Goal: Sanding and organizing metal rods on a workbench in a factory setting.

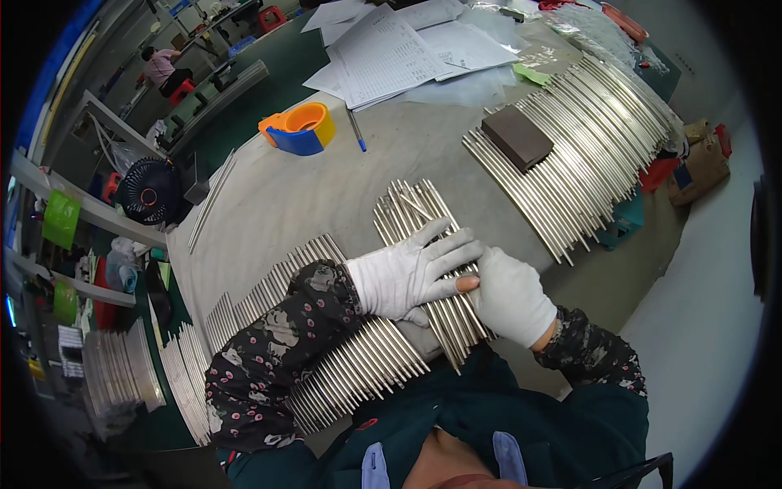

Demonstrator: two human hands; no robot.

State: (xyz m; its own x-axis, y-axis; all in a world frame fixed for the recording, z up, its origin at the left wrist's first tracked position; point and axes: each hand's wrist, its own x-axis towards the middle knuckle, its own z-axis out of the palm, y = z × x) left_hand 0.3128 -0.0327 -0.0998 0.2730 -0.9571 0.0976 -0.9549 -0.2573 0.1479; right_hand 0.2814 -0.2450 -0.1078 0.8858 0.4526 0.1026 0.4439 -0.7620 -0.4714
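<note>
A bunch of thin silvery metal rods [452, 326] lies on the table before me, its far ends a little uneven. My left hand [399, 277], in a white glove with one bare fingertip showing, rests flat across these rods with its fingers stretched out. Against their right side, my gloved right hand [515, 297] is closed, its fingertips hidden; what it grips cannot be made out. The two hands touch over the bunch. Beneath my left forearm runs a wide row of similar rods [358, 371], partly covered by the sleeve.
At the right lies another broad layer of rods [586, 155], with a dark brown block [517, 137] on it. An orange and blue tape dispenser [300, 129], a pen [357, 132] and paper sheets [391, 61] lie farther back. A black fan [149, 191] stands left; a person [160, 69] sits beyond.
</note>
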